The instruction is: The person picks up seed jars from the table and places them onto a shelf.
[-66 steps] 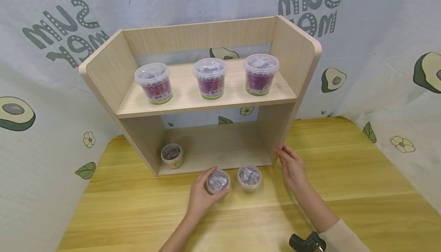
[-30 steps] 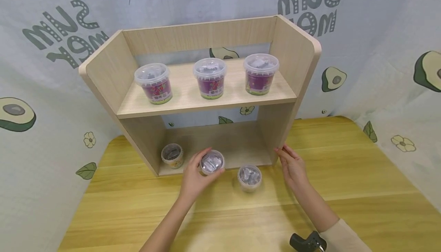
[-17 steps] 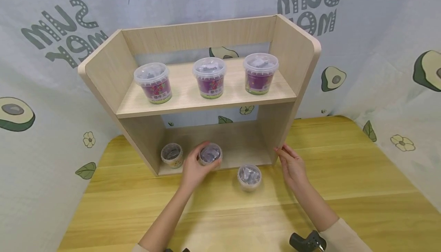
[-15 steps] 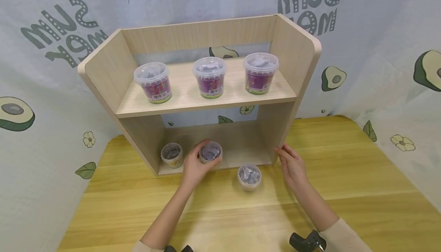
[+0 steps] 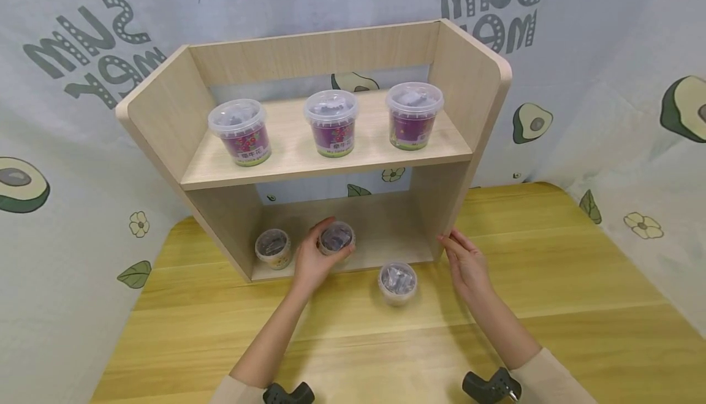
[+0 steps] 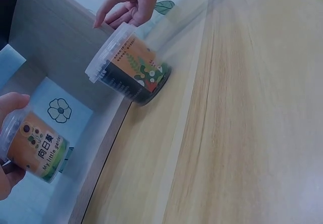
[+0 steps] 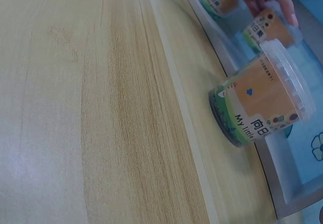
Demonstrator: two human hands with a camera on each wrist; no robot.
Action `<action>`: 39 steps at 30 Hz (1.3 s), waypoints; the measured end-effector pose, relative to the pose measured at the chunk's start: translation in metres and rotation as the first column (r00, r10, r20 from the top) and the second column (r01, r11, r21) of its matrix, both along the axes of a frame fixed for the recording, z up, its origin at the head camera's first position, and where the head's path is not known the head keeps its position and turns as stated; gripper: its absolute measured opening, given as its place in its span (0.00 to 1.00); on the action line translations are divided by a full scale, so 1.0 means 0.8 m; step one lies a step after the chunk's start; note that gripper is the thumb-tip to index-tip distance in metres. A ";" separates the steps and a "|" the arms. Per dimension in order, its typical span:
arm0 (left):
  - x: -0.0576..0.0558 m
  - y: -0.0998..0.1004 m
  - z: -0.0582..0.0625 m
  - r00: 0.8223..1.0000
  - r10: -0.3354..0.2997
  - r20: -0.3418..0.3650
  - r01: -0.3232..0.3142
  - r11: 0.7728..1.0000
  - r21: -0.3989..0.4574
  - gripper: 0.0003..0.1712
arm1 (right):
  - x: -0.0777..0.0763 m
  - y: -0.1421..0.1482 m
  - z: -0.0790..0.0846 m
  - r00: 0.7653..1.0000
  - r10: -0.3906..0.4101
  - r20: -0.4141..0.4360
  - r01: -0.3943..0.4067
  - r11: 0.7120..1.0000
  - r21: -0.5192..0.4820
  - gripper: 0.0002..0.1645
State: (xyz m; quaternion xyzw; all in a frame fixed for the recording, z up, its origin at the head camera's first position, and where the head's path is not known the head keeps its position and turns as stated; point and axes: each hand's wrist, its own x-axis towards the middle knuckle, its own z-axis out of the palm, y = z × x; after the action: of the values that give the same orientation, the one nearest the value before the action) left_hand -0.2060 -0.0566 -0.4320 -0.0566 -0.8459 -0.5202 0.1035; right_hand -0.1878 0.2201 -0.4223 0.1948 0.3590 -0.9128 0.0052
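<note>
My left hand [image 5: 313, 261] grips a small orange-labelled plastic tub with a clear lid [image 5: 337, 238] between thumb and fingers, inside the lower compartment of the wooden shelf [image 5: 331, 174]. In the left wrist view, this tub [image 6: 38, 146] shows a sunflower label and a green lower band. My right hand [image 5: 467, 266] touches the front edge of the shelf's right side panel with its fingertips. A like tub [image 5: 273, 248] stands at the lower compartment's left end. Another tub [image 5: 397, 283] stands upright on the table before the shelf, between the hands.
Three purple-labelled tubs stand on the upper board: left [image 5: 242, 134], middle [image 5: 332, 125] and right [image 5: 413, 116]. The yellow wood-grain table [image 5: 551, 281] carries the shelf. A printed cloth [image 5: 601, 36] hangs behind. Black devices sit at both wrists, including the left one [image 5: 288, 393].
My left hand has carried its tub from the table in front of the shelf up and back into the lower compartment. The right hand has stayed at the side panel.
</note>
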 end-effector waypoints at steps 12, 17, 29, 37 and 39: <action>-0.007 -0.002 -0.010 1.000 0.004 0.000 -0.004 1.000 0.016 0.38 | 0.000 -0.001 0.001 1.000 -0.001 -0.007 0.001 1.000 0.002 0.18; -0.008 -0.004 -0.015 1.000 0.015 0.013 -0.016 1.000 0.021 0.38 | 0.001 -0.002 0.000 1.000 0.003 -0.013 -0.003 1.000 0.004 0.18; -0.009 -0.005 -0.026 0.999 0.034 0.016 -0.034 0.999 0.009 0.37 | 0.000 -0.002 0.000 1.000 -0.007 0.007 0.007 1.000 0.000 0.19; -0.010 -0.005 -0.030 1.000 0.027 0.005 -0.027 1.000 -0.002 0.38 | -0.001 -0.002 0.001 1.000 -0.007 0.023 0.007 1.000 0.006 0.19; -0.011 -0.005 -0.030 1.000 0.024 0.006 -0.024 1.000 -0.002 0.38 | -0.001 -0.002 0.001 1.000 -0.009 0.025 0.009 1.000 0.010 0.19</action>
State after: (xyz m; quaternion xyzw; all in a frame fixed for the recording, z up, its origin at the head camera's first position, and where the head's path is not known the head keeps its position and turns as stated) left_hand -0.2146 -0.0603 -0.4563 -0.0451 -0.8473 -0.5183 0.1071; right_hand -0.1887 0.2187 -0.4213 0.2077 0.3624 -0.9086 0.0048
